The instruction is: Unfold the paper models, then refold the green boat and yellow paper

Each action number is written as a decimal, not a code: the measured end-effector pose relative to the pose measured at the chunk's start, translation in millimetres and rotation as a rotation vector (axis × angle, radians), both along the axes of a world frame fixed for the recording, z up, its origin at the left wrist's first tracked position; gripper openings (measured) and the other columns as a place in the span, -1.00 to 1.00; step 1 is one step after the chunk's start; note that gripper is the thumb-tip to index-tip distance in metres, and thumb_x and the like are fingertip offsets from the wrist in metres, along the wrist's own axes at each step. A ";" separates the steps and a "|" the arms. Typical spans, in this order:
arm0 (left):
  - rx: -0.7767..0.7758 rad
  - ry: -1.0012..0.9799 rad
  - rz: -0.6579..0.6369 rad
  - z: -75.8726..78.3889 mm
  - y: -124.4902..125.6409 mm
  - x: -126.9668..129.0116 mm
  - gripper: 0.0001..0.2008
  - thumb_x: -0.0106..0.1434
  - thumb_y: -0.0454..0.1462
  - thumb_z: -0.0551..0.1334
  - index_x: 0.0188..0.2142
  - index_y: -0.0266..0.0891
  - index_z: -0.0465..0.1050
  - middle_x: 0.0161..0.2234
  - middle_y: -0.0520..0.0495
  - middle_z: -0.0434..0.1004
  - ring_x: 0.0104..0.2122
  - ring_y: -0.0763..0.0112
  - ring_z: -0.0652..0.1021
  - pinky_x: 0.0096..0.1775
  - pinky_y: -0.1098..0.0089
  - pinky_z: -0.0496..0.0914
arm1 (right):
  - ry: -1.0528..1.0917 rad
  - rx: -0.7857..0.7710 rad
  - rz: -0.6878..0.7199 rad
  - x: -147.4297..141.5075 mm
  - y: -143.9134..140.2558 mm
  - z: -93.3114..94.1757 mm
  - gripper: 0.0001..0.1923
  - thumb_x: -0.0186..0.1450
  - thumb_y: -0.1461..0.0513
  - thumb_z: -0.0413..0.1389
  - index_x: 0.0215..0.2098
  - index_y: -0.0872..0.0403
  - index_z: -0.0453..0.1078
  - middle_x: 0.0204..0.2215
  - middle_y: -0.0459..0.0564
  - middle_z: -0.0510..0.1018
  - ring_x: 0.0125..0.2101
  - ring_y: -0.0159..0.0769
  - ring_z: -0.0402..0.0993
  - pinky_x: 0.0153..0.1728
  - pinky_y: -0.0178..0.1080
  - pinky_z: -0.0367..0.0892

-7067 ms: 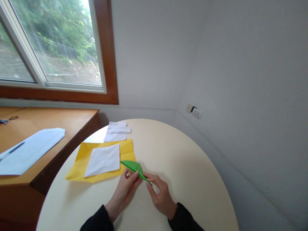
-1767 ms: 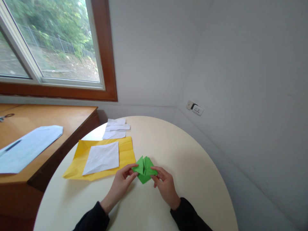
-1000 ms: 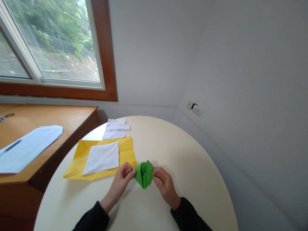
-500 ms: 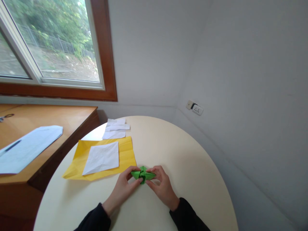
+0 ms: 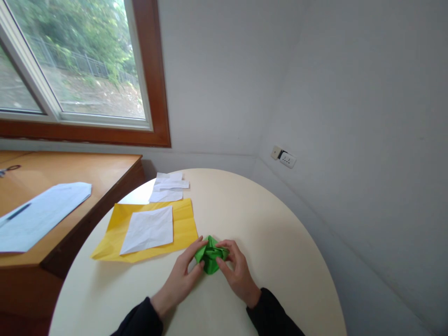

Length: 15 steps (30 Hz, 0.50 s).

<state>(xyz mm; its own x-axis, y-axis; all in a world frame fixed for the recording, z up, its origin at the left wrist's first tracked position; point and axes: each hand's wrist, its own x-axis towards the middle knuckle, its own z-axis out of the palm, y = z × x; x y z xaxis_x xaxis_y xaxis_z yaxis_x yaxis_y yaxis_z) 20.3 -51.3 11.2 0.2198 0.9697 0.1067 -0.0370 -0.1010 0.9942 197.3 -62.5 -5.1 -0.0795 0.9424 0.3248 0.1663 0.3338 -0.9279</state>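
Both hands are busy with a small green paper (image 5: 211, 258) just below the middle of the frame, low on the round surface (image 5: 273, 242). The left hand (image 5: 182, 277) pinches the paper's left side, and the right hand (image 5: 234, 270) pinches its right side, so each grip is closed on the paper. The paper is folded up small and looks puffy, not flat. This looks like a folding step, with the sides being pushed in toward the middle. The next move likely needs a soft, even squeeze from both sides, so the folds fall along their lines and the paper does not crumple. To the left lies a yellow sheet (image 5: 182, 224) with a white sheet (image 5: 149, 228) on top.
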 end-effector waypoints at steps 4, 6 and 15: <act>-0.061 -0.105 0.022 -0.7 1.6 -2.6 -0.57 0.02 -0.26 0.32 -0.05 -0.13 0.48 0.09 -0.12 0.37 0.15 0.11 0.29 0.19 0.17 0.06 | 0.088 -0.039 0.012 1.8 1.1 -0.9 -0.67 0.27 0.12 0.04 -0.01 0.02 0.22 -0.11 0.08 0.44 -0.11 -0.22 0.43 -0.23 -0.27 0.39; -0.086 -0.160 0.043 -3.4 3.8 -3.5 -0.57 0.03 -0.25 0.30 -0.05 -0.15 0.48 0.09 -0.12 0.38 0.16 0.11 0.27 0.18 0.19 0.07 | 0.142 -0.054 0.011 2.8 1.8 -1.3 -0.62 0.27 0.10 0.04 0.03 0.01 0.21 -0.07 0.09 0.43 -0.07 -0.20 0.41 -0.17 -0.24 0.39; -0.349 -0.625 0.042 -11.2 13.5 1.8 -0.46 -0.01 -0.15 0.29 0.00 -0.24 0.40 -0.12 -0.17 0.54 -0.04 0.07 0.45 -0.02 0.17 0.28 | 0.540 -0.283 0.087 5.1 10.3 -13.1 -0.40 0.18 0.03 0.10 0.16 -0.07 0.12 0.07 0.08 0.37 -0.01 -0.08 0.38 -0.14 -0.07 0.39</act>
<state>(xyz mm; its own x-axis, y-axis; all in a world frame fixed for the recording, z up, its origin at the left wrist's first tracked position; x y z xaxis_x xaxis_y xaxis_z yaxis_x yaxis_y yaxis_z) 22.0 -37.8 0.0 0.1804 0.9766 -0.1173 -0.6132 0.2049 0.7629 202.3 -52.2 -18.2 -0.0538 0.9954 0.0790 -0.3687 0.0538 -0.9280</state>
